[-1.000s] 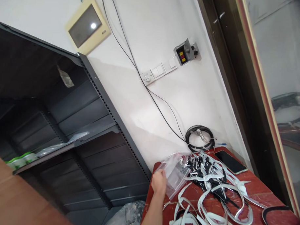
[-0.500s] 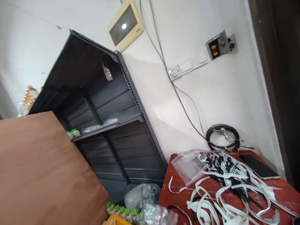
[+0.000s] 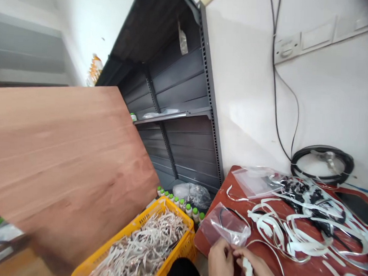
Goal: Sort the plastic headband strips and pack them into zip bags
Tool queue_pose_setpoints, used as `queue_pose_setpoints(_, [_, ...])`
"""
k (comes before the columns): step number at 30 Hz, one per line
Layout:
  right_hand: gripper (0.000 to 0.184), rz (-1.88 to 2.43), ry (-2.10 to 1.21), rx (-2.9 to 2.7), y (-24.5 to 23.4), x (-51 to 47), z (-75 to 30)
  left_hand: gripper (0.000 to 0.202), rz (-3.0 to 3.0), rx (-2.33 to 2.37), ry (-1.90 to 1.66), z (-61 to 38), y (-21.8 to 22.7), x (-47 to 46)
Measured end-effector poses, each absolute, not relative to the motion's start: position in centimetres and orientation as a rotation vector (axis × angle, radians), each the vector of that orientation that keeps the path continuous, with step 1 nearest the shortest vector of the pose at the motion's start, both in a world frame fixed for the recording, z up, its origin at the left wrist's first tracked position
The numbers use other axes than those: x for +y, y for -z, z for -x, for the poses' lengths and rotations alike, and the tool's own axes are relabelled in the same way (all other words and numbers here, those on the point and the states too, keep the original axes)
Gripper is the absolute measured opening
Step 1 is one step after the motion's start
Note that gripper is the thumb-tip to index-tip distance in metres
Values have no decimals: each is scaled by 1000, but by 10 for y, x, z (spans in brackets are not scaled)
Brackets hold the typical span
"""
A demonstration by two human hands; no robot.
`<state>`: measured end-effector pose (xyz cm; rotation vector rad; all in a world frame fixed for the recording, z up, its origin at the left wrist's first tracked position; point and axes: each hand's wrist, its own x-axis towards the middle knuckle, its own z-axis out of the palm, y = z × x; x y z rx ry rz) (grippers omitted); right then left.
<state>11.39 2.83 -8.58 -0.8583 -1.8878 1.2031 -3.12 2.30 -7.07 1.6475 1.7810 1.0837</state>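
Note:
My left hand is at the bottom edge with its fingers closed on the near edge of a clear plastic bag. A dark thin curved strip shows in or behind the bag. Close beside it, my right hand is curled around a white strip, its fingertips meeting those of the left hand. The fingertips partly hide the bag's edge. Across the red table lies a tangle of white strips with black ones among them. Another flat clear bag rests at the table's back.
A yellow crate full of strips stands left of the table. Behind it are green-capped bottles and a dark metal shelf. A wooden board leans left. A black cable coil and a phone lie at the back right.
The view has swung downward and left, bringing the yellow crate and both my hands into sight. The clear bag now appears above the table, at my hands.

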Motion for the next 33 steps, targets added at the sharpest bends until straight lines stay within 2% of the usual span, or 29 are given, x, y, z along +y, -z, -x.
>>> queue_pose_setpoints(5, [45,880,-1109,-1927,102,23,-116,21,-1619,1744,-1087,31,66,18])
queue_pose_setpoints(14, [52,977,-1057,-1849,112,14,-118,19,-1489,1862,-1100,33,78,25])
queue_pose_setpoints(18, [51,1008,-1031,-1868,111,13,-118,11,-1405,1899,-1157,33,79,28])
queue_pose_setpoints(24, [41,1139,-1008,-1934,107,21,-118,22,-1417,1741,-1271,30,73,26])
queue_pose_setpoints(30, [38,1265,-956,-1946,92,25,-115,26,-1392,1631,-1403,26,70,11])
queue_pose_setpoints(33, [41,1187,-973,-1919,85,25,-114,27,-1372,1566,-1457,24,65,5])
